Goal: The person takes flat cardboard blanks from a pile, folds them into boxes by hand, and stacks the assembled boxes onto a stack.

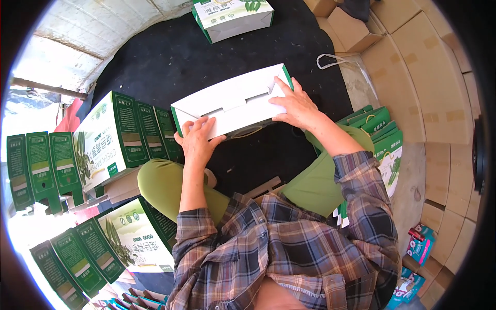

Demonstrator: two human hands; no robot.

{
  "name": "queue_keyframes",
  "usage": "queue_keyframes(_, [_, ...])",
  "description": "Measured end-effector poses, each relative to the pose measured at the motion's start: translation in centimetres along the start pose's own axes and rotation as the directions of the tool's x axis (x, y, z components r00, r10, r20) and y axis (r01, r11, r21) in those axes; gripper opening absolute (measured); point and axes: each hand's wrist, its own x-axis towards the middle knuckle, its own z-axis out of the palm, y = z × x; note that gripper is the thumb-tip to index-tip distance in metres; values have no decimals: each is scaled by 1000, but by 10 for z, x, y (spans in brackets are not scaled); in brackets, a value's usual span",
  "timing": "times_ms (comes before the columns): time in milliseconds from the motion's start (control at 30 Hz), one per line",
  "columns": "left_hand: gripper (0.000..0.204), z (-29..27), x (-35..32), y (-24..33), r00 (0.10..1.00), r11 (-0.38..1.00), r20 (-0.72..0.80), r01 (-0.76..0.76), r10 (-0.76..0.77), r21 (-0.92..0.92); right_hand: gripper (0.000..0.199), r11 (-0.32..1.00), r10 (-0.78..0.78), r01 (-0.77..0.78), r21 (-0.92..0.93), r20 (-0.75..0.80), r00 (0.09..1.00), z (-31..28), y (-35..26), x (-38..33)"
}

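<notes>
A gift box (227, 92) with green ends is in front of me, tipped so that its white flap side faces up. Two slots show in that side, where the flaps meet. My left hand (197, 144) grips the box's near left corner, fingers bent over the edge and thumb along the near side. At the right end my right hand (297, 107) clasps the box, its fingers spread over the white face and the end edge. Below the near edge a thin cord handle (247, 133) is partly visible. The undersides of both hands are hidden.
Green-and-white boxes (101, 147) stand in rows on my left, with more boxes (137, 232) nearer. Another box (240, 31) lies on the black mat (150, 67) ahead. Folded green-and-white packages (390, 150) stand by my right knee; brown cartons (434, 77) are stacked beyond.
</notes>
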Motion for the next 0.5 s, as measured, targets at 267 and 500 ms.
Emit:
queue_keyframes(267, [56,-2,1,-2,998,999,-61,8,-11,-47,48,999,-5,9,47,-76,997,0,8,1])
queue_keyframes(500, [48,13,35,-70,775,660,-236,289,-587,-693,33,445,547,-304,842,13,837,14,57,33])
